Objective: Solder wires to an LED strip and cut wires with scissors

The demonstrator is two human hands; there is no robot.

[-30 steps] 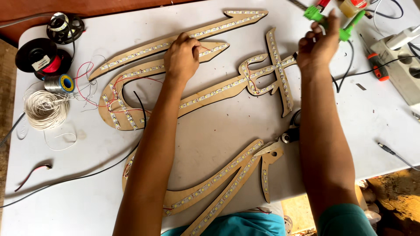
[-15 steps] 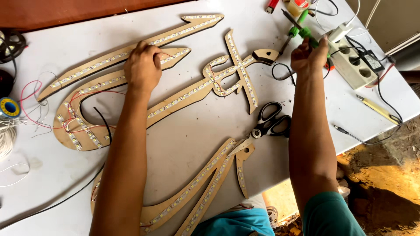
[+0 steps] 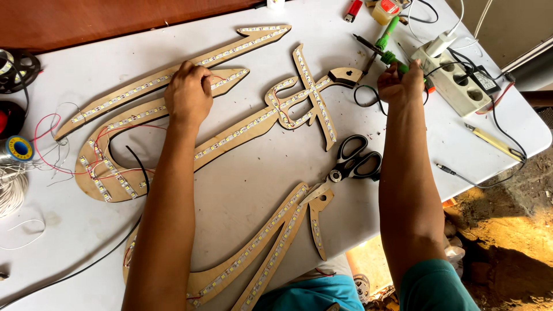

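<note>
Underhand, a curved plywood cutout (image 3: pixel 230 138) — strip-lit (tiny pale lamps), red-wired.

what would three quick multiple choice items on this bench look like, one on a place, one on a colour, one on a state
1. Where do the scissors lie?
A. left of the left arm
B. on the table, just left of the right forearm
C. on the power strip

2. What colour is the handle of the soldering iron at the right hand?
A. green
B. blue
C. white

3. What is the left hand doing?
A. raised off the table
B. holding the scissors
C. pressing down on a wooden cutout lined with LED strip

Answers:
1. B, the black-handled scissors rest on the white table beside the right forearm.
2. A, the handle by the right hand's fingers is bright green.
3. C, the left hand lies on the strip-lined cutout, by thin red wire.
</note>
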